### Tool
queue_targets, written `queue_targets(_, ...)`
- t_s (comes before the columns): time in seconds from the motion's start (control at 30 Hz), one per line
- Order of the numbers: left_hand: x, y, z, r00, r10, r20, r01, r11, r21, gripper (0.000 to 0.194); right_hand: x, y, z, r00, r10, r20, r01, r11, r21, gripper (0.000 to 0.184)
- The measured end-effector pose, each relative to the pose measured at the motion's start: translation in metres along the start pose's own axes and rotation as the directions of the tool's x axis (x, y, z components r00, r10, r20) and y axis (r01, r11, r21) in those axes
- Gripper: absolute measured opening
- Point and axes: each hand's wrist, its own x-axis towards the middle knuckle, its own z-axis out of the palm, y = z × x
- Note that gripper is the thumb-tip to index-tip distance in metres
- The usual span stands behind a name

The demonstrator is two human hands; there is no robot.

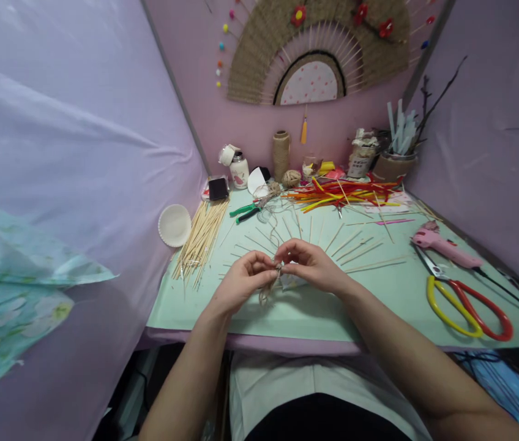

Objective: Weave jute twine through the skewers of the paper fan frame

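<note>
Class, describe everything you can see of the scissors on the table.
The scissors lie on the pale green cloth, near its right front corner. The left handle loop is yellow, the right one red, both smooth like plastic; the blades look like grey metal. They point away from the person and leftward, close by the pink glue gun; whether they touch it is unclear. Nobody holds them.

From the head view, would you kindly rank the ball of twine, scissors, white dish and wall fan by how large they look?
1. Wall fan
2. Scissors, helped by being nearer the camera
3. White dish
4. Ball of twine
</note>
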Motion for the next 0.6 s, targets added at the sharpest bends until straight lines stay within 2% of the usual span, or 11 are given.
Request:
queue_targets(0.07,0.002,-0.004,0.004,1.000,-0.003,-0.025,0.001,0.998,-0.058,0.028,0.001,0.001,0.000,1.000,0.016,-0.011,-0.016,1.000,0.010,0.018)
queue_targets(0.23,0.008,-0.016,0.009,0.979,0.020,-0.202,-0.055,0.984,-0.169,0.033,0.003,0.006,0.003,0.989,0.035,-0.144,-0.038,0.999,-0.024,0.019)
queue_targets(0.33,0.011,-0.020,0.013,0.961,0.013,-0.276,-0.071,0.977,-0.202,0.036,0.004,0.007,0.004,0.981,0.059,-0.186,-0.074,0.994,-0.076,0.019)
queue_targets(0.6,0.012,-0.023,0.018,0.950,0.042,-0.310,-0.115,0.968,-0.223,0.040,0.005,0.009,0.008,0.978,0.125,-0.169,-0.133,0.991,-0.034,0.021)
